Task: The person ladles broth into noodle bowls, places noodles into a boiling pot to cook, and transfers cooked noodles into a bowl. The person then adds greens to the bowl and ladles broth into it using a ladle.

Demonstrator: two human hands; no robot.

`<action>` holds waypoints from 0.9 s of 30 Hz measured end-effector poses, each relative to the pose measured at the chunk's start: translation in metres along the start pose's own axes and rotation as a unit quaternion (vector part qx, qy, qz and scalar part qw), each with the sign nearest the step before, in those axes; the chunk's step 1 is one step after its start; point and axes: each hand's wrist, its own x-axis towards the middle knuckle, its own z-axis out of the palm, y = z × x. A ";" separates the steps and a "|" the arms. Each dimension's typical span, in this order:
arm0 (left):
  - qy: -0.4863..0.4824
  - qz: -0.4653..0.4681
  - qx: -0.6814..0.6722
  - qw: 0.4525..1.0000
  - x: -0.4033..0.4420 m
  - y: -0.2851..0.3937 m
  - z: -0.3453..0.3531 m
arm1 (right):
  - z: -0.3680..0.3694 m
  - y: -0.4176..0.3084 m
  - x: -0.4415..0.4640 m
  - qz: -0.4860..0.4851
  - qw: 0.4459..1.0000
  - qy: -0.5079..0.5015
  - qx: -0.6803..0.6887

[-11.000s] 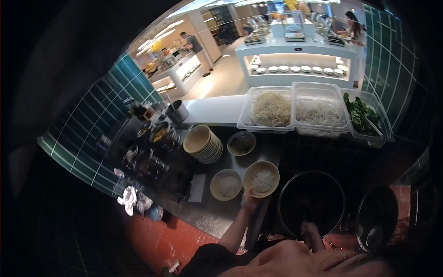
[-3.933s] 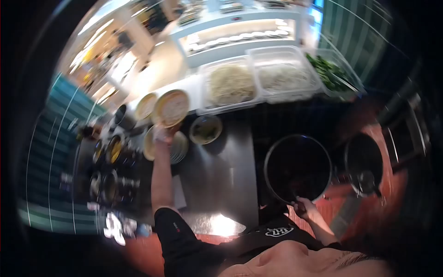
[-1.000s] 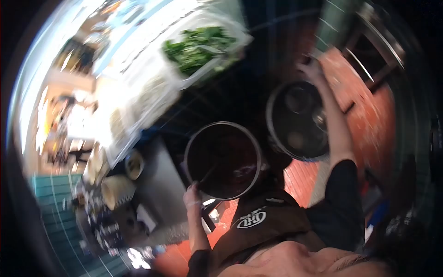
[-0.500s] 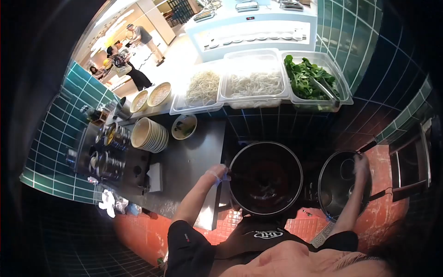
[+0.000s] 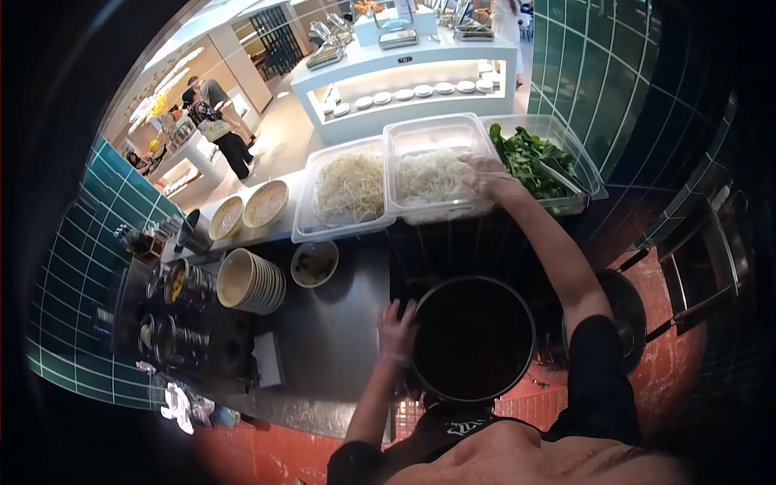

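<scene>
Counter (image 5: pixel 335 339) | left fingers (image 5: pixel 393 314) parted near pot (image 5: pixel 473 284) | right fingers (image 5: pixel 476 165) over noodles (image 5: pixel 432 176), grip unclear

The right hand (image 5: pixel 489 176) had moved from the side pot (image 5: pixel 632 317) to 3 o'clock on the rice-noodle tub (image 5: pixel 435 129); the left hand (image 5: pixel 396 331), previously curled at 9 o'clock on the central pot (image 5: pixel 473 339), had spread its fingers. Two noodle bowls (image 5: pixel 267 202) had passed from the steel counter (image 5: pixel 335 335) to the white ledge (image 5: pixel 271 231).
</scene>
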 end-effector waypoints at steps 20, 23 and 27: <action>0.039 -0.202 -0.057 0.977 -0.148 -0.070 -0.100 | -0.100 -0.061 0.127 0.082 0.977 0.183 0.069; 0.044 -0.189 -0.066 0.979 -0.140 -0.078 -0.089 | -0.065 -0.023 0.123 0.178 0.827 0.076 0.527; 0.049 -0.181 -0.116 0.975 -0.124 -0.072 -0.085 | -0.020 -0.029 0.070 0.176 0.973 -0.141 0.040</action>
